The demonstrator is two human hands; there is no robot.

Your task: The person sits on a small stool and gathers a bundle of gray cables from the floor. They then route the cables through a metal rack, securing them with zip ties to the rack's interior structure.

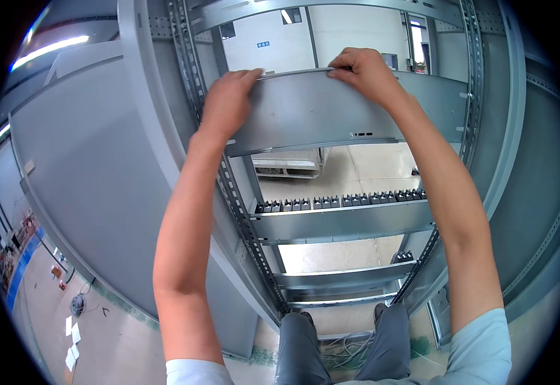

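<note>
A wide grey sheet-metal panel (312, 112) stands across the upper part of a tall pale-grey metal cabinet frame (142, 83), between the left slotted metal rail (189, 61) and the right slotted metal rail (474, 90). The bare right hand (364, 72) pinches its top edge right of the middle, thumb and fingers nearly closed. The bare left hand (230, 102) bends over the edge's left part; how tightly it grips cannot be told. Below, a grey metal crossbar (341, 223) carries a row of small black clips (318, 203).
</note>
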